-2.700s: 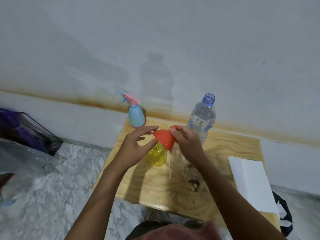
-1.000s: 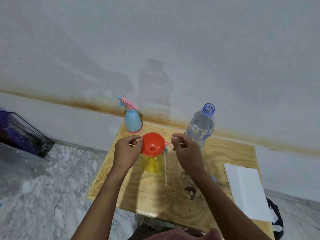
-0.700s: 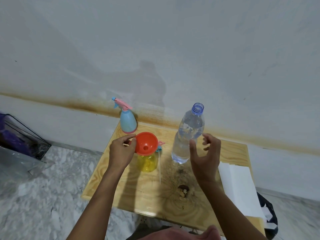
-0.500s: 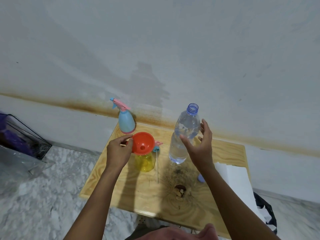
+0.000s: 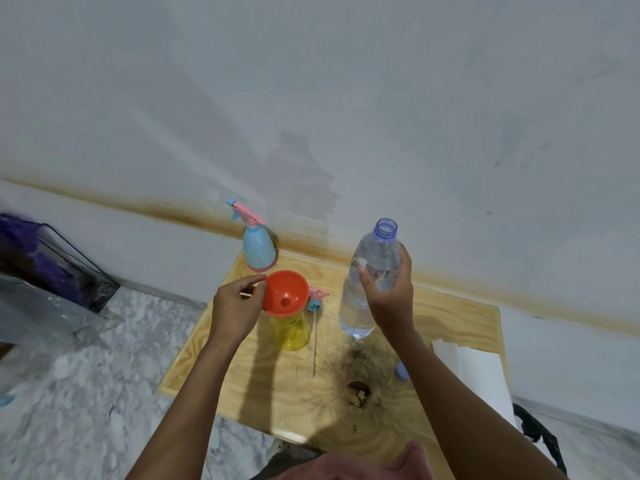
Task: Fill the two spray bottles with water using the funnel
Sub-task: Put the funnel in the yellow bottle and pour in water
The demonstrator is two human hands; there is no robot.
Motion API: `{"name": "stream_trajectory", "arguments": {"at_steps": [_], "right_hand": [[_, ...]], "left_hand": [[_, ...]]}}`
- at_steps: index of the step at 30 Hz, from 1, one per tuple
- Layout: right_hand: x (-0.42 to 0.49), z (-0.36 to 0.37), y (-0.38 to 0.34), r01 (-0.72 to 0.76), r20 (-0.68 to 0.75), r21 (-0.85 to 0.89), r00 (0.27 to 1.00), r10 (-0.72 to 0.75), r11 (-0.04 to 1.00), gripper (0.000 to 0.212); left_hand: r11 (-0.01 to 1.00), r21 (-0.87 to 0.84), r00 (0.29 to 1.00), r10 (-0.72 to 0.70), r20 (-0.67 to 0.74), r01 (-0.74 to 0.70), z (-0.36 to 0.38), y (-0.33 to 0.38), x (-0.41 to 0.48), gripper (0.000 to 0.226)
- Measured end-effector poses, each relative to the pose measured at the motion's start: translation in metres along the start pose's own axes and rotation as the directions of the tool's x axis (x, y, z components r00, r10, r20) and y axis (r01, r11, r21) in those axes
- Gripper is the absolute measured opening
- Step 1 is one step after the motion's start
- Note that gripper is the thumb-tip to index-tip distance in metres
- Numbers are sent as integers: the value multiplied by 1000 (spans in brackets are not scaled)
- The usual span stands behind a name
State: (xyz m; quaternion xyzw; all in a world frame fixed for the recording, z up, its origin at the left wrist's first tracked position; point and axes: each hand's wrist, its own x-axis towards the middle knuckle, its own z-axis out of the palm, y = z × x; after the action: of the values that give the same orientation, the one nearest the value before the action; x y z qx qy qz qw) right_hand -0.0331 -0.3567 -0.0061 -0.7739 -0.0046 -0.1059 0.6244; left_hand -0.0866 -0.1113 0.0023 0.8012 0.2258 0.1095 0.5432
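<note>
A stained pale wall (image 5: 346, 98) rises behind a marbled floor (image 5: 86, 410), and against the wall stands a low wooden table (image 5: 460, 327) with a dark knot (image 5: 358, 393) near its front edge. A white sheet of paper (image 5: 481, 379) lies along the table's right edge. Off the table to the left, a wire basket (image 5: 69, 268) holds something purple. The clear water bottle (image 5: 367, 258), uncapped and holding water, stands upright toward the back of the table, right of centre; the right hand (image 5: 393, 296) is wrapped around its middle, thumb on the near side and fingers behind it. Whether its base touches the table cannot be told. The blue spray bottle (image 5: 259, 249), with its pink trigger head fitted, stands at the back left corner, just beside the wall. In front of it, near the left edge, the yellow spray bottle (image 5: 291, 332) stands open with the orange funnel (image 5: 285, 293) seated in its neck, the bowl tipped toward the camera. The left hand (image 5: 235, 306) pinches the funnel's left rim between thumb and fingertips. The loose spray head (image 5: 317, 299) lies just right of the funnel, its thin dip tube (image 5: 314, 344) pointing toward the front edge. A small blue cap (image 5: 401, 371) lies on the table by the right forearm.
</note>
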Motion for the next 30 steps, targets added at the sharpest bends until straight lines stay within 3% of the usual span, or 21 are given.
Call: {"name": "stream_trajectory", "arguments": {"at_steps": [6,16,23,30], "right_hand": [[4,4,-5,71,-6,-28,997,-71,997,87],[12,0,-3,103,-12,-16,995,-103,995,79],[6,-7,-7,193,45,-70,981,-191,979,80],[1,-13,-30,244,178,0,954,-241,970,71]], "left_hand": [[1000,-23,1000,1,16,-1,1,0,2,17],[998,-61,999,-10,36,12,4,-3,6,16],[998,-65,1000,-8,25,10,0,-8,7,16],[999,-47,1000,2,30,-1,-3,-6,5,18]]}}
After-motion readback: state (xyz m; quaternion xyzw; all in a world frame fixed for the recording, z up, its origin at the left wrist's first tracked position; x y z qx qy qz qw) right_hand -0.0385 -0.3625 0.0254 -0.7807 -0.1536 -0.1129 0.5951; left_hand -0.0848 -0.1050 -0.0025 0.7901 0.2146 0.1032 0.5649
